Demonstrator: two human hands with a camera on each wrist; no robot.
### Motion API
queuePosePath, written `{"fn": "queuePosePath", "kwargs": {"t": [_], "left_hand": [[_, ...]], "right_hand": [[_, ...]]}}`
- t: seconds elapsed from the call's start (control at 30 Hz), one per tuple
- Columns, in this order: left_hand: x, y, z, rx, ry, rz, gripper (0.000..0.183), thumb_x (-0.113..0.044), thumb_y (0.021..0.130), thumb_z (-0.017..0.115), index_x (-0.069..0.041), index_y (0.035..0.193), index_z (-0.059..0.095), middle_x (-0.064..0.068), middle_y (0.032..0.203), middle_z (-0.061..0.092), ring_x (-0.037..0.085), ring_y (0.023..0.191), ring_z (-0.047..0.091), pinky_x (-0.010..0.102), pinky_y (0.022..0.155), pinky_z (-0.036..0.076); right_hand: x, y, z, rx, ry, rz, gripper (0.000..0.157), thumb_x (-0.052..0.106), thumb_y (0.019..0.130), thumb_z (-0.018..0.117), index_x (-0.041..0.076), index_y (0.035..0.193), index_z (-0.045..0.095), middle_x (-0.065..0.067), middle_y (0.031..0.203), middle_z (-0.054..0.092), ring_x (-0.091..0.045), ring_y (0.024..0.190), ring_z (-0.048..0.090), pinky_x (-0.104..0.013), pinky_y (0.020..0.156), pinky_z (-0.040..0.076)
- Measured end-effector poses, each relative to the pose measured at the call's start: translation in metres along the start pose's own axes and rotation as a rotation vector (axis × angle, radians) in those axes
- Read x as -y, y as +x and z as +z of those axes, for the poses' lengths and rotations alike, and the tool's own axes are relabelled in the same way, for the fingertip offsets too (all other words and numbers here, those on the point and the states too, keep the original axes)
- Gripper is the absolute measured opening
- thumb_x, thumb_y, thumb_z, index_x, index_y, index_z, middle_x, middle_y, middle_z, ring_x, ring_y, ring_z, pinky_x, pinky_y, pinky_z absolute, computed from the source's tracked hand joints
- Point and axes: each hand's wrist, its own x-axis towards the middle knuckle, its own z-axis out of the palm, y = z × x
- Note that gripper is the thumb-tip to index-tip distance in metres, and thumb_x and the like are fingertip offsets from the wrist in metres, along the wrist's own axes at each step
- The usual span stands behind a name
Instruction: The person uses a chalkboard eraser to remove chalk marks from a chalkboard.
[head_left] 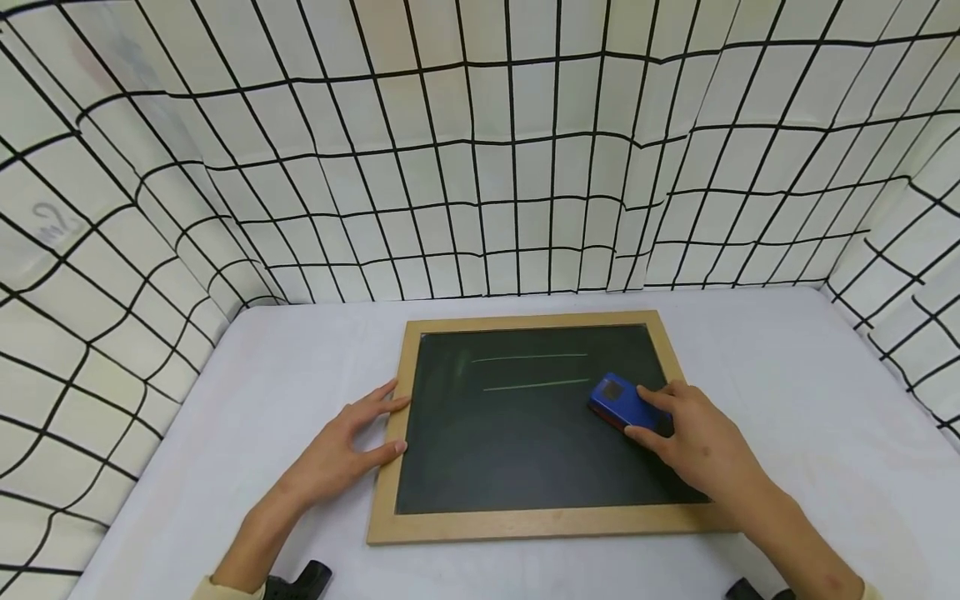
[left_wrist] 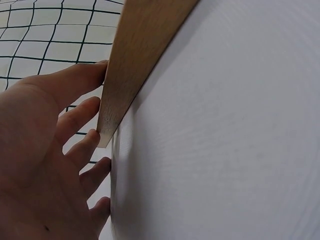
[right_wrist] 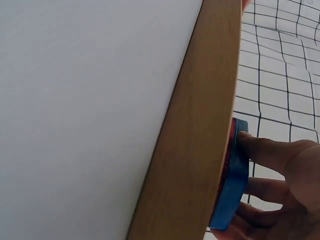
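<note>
A small chalkboard [head_left: 525, 450] in a light wooden frame lies on the white table, with two thin, roughly level chalk lines [head_left: 536, 385] across its upper part. In the head view my right hand [head_left: 697, 437] grips a blue chalkboard eraser [head_left: 621, 402] between thumb and fingers, at the right of the lines. The right wrist view shows the eraser's red underside [right_wrist: 227, 165] against the board. At the board's left edge, my left hand [head_left: 348, 433] touches the wooden frame [left_wrist: 132, 65] with thumb and fingertips, the fingers spread and relaxed.
White cloth [head_left: 300, 358] covers the table around the board. Black wire grid panels [head_left: 480, 175] with white backing stand behind it and along both sides. Black wrist camera mounts [head_left: 303, 579] show at the bottom edge.
</note>
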Motion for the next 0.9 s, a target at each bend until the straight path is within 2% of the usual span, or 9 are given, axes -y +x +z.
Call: {"fn": "queuePosePath", "kwargs": {"t": [0.23, 0.5, 0.73, 0.9], "left_hand": [[0.001, 0.0, 0.0, -0.002, 0.015, -0.015, 0.065, -0.042, 0.092, 0.079, -0.027, 0.151, 0.056, 0.004, 0.173, 0.03, 0.044, 0.16, 0.023, 0.076, 0.123, 0.016], [0.0, -0.001, 0.0, -0.005, 0.022, -0.01, 0.064, -0.043, 0.092, 0.078, -0.026, 0.15, 0.057, 0.004, 0.173, 0.031, 0.045, 0.159, 0.024, 0.075, 0.12, 0.024], [0.0, -0.001, 0.001, -0.006, 0.021, -0.008, 0.064, -0.042, 0.092, 0.079, -0.026, 0.15, 0.057, 0.004, 0.173, 0.032, 0.046, 0.159, 0.025, 0.076, 0.12, 0.024], [-0.001, -0.001, 0.001, -0.013, 0.014, -0.001, 0.063, -0.042, 0.092, 0.079, -0.026, 0.149, 0.058, 0.005, 0.172, 0.033, 0.046, 0.159, 0.026, 0.076, 0.119, 0.025]], "right_hand": [[-0.005, 0.002, -0.002, -0.02, 0.013, -0.005, 0.065, 0.039, 0.088, 0.083, 0.0, 0.138, 0.066, -0.023, 0.119, 0.067, -0.036, 0.103, 0.066, -0.054, 0.086, 0.061], [-0.009, 0.009, -0.004, -0.018, 0.057, -0.002, 0.067, 0.041, 0.09, 0.081, -0.003, 0.138, 0.064, -0.026, 0.123, 0.067, -0.04, 0.105, 0.068, -0.056, 0.087, 0.061], [-0.006, 0.022, -0.005, -0.02, 0.059, -0.015, 0.062, 0.034, 0.092, 0.081, -0.004, 0.138, 0.064, -0.03, 0.131, 0.065, -0.049, 0.116, 0.066, -0.06, 0.093, 0.059], [-0.006, 0.032, -0.006, 0.0, 0.058, -0.036, 0.061, 0.03, 0.092, 0.081, -0.002, 0.14, 0.063, -0.027, 0.135, 0.065, -0.05, 0.123, 0.063, -0.061, 0.097, 0.057]]}}
